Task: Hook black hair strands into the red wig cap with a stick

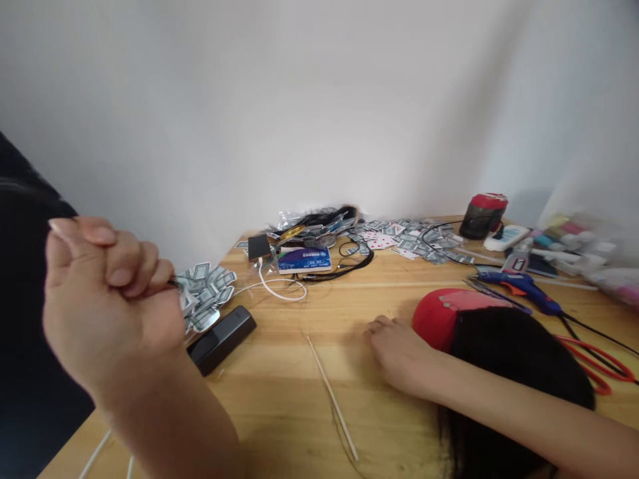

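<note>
My left hand (pixel 112 293) is raised at the left, its fingers curled and pressed together; what it pinches, if anything, is too small to make out. My right hand (pixel 399 352) rests low over the wooden table, its fingers bent down, beside a red dome-shaped form (pixel 432 319) partly covered by long black hair (pixel 519 359). The right forearm crosses over the hair. What lies under the right fingers is hidden. Between the hands a thin pale stick (pixel 333 399) lies on the table (pixel 279 372) with a fine dark strand along it.
Behind are a blue box (pixel 304 260), a black hair bundle (pixel 324 218) and scattered cards (pixel 414 238). A black case (pixel 222 339) lies near my left wrist. At the right are a blue glue gun (pixel 524 287), orange-handled scissors (pixel 599 359) and a red-lidded jar (pixel 483 216).
</note>
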{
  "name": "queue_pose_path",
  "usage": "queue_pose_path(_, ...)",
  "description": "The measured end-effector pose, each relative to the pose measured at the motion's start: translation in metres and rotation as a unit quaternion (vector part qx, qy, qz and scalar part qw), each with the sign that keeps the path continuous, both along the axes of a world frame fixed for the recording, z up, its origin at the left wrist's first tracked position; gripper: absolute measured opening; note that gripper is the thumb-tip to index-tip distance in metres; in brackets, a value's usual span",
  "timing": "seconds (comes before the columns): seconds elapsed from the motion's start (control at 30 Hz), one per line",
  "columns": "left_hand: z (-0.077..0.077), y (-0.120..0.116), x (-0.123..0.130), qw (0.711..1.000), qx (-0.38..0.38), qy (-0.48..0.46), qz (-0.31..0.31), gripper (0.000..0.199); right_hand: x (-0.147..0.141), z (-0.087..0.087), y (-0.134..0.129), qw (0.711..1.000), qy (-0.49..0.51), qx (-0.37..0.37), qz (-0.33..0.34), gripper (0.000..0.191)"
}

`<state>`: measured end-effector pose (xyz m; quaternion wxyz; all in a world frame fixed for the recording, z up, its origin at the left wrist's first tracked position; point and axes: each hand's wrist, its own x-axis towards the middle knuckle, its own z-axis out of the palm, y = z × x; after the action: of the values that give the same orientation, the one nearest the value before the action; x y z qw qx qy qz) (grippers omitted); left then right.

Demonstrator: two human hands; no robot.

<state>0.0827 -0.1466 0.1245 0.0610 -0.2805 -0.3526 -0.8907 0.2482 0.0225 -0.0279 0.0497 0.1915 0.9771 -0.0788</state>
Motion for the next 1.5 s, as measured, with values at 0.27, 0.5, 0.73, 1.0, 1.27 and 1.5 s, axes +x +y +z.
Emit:
queue_pose_path(0.27, -0.018, 0.01, -0.003, 0.971, -0.197, 0.135, 0.015, 0.03, -0.018, 0.041, -0.012, 0.985, 0.159, 0.046, 0.047, 0.033)
queue_pose_path(0.5, -0.05, 0.064, 0.029, 0.849, -0.419, 0.29, -0.143, 0.024, 0.02, 0.083, -0.014, 0.867, 0.464, 0.135, 0.123, 0.047)
queue_pose_path(0.73, -0.065, 0.086, 0.055, 0.799, -0.435, 0.291, -0.297, 0.026, 0.044, 0.07, 0.009, 0.92, 0.388, 0.036, 0.032, 0.027)
queue_pose_path(1.0, -0.063, 0.079, 0.062, 0.719, -0.531, 0.355, -0.275, 0.022, 0.073, 0.062, 0.023, 0.895, 0.432, -0.113, -0.019, 0.018)
queue_pose_path(1.27, -0.054, 0.079, 0.047, 0.817, -0.374, 0.102, -0.426, 0.028, 0.065, 0.048, 0.033, 0.838, 0.462, -0.256, -0.136, 0.023)
queue_pose_path(1.5, -0.058, 0.092, 0.049, 0.866, -0.247, -0.058, -0.431, 0.024, 0.037, 0.03, 0.017, 0.793, 0.452, -0.36, -0.194, 0.048)
